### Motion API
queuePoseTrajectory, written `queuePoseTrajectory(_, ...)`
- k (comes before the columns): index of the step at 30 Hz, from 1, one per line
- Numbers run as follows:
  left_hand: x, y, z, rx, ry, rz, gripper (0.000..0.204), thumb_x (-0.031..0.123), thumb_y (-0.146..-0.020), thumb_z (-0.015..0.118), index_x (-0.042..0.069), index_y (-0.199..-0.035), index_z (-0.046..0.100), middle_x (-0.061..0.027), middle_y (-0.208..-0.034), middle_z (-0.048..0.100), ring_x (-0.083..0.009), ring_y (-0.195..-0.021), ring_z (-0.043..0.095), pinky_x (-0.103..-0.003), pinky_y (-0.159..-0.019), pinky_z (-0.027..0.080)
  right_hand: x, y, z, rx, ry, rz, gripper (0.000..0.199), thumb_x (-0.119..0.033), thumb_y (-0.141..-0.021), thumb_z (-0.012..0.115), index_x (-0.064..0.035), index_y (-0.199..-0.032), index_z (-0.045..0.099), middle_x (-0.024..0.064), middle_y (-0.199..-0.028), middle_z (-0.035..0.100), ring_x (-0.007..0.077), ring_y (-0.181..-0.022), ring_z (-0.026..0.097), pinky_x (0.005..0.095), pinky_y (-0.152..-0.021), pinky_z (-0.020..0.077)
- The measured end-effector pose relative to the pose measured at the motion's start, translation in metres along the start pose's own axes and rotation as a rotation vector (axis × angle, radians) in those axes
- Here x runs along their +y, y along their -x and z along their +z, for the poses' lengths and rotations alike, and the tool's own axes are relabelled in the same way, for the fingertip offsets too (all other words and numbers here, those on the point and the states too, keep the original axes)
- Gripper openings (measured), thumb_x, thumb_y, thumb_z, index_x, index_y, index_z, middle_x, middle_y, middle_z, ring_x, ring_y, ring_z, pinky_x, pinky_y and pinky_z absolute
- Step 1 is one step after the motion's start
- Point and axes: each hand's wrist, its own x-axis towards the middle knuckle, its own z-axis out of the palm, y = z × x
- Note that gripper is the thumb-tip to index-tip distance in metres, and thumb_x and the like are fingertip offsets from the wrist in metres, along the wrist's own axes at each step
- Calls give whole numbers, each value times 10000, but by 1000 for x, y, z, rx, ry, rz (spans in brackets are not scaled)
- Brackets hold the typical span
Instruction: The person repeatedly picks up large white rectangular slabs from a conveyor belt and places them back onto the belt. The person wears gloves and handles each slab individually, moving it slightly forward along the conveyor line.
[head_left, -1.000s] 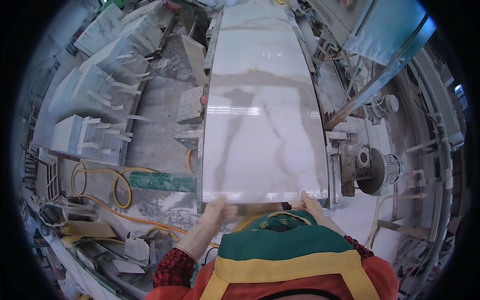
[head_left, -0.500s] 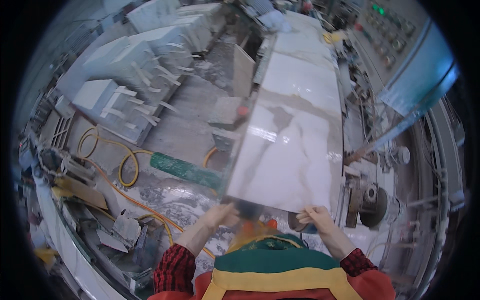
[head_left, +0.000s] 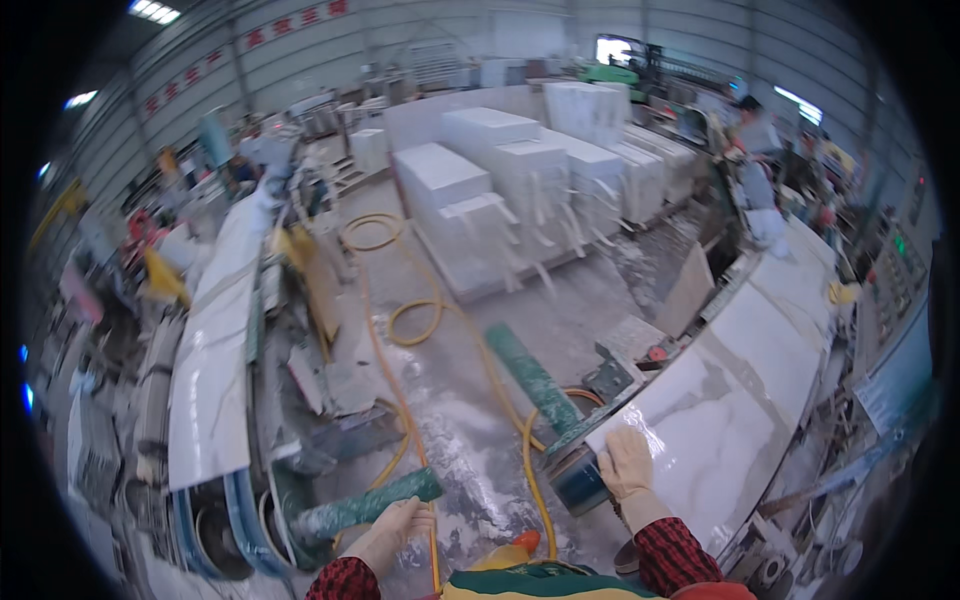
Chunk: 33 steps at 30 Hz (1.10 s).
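Big stone workshop, grey metal walls, wet concrete floor (head_left: 470, 430) streaked w/ white slurry. Right hand (head_left: 627, 462), gloved, lies flat and open-fingered on the near corner of a long white marble slab (head_left: 740, 390); palm down, touching, not gripping. Slab is polished, glossy, grey-veined, thin and rectangular, lying flat on a machine bed at the right and running away toward the control panel (head_left: 895, 270). Just beside the hand, at the slab's near edge, a dark blue roller (head_left: 578, 482), cylinder shape, sits under the corner. Left hand (head_left: 400, 522), also gloved, hangs low w/ fingers loosely curled, near the end of a green rubbery strip (head_left: 365, 505) on the floor; can't tell if it touches it. Second green strip (head_left: 532, 375) lies diagonal further out. Yellow hose (head_left: 385, 345) loops across the floor in coils. Left side: another white slab (head_left: 215, 340) on a conveyor. Beyond, rough-cut white stone blocks (head_left: 520, 180), boxy, matte, stacked on the floor. A person (head_left: 757, 170) stands far right by the line.
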Motion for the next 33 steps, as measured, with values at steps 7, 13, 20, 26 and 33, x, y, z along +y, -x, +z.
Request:
queuePoseTrajectory(7,-82,99,-71,154,-79,-54,430,344,-1139,554,-40,-1273,695,-179,-1138,807,-249,-924,806,-353,-815,677,18,34,-7,-48,51,-8,384,-251,-989,634,-62,-1322,669,225,-1410,656,447,-1369,568,573,-1187,425)
queuePoseTrajectory(13,-138,163,-141,292,-65,-65,437,380,-1124,555,-10,-1246,707,-177,-1202,803,-249,-975,792,-360,-896,646,45,137,-67,-133,90,178,447,-182,-1032,610,-56,-1457,661,241,-1529,620,448,-1446,552,540,-1269,381)
queuePoseTrajectory(20,-190,233,-178,285,-149,-147,519,474,-1142,551,14,-1337,692,-109,-1250,794,-179,-1085,755,-340,-962,608,65,250,-162,-447,291,456,484,-228,-1120,538,-41,-1564,588,241,-1612,565,424,-1531,485,497,-1308,339)
queuePoseTrajectory(26,-268,236,-256,248,-56,-8,533,487,-1136,580,15,-1361,687,-104,-1222,793,-179,-1074,747,-329,-971,593,114,309,-114,-77,147,593,483,-203,-1101,543,19,-1529,570,245,-1535,618,425,-1388,594,502,-1231,424)
queuePoseTrajectory(33,-312,289,-354,392,135,103,524,461,-1126,615,-4,-1352,698,-123,-1230,791,-196,-1112,751,-328,-1013,584,-109,251,56,70,-56,427,272,-35,-1016,558,-1,-1231,721,142,-1244,738,187,-1065,698,381,-936,537)
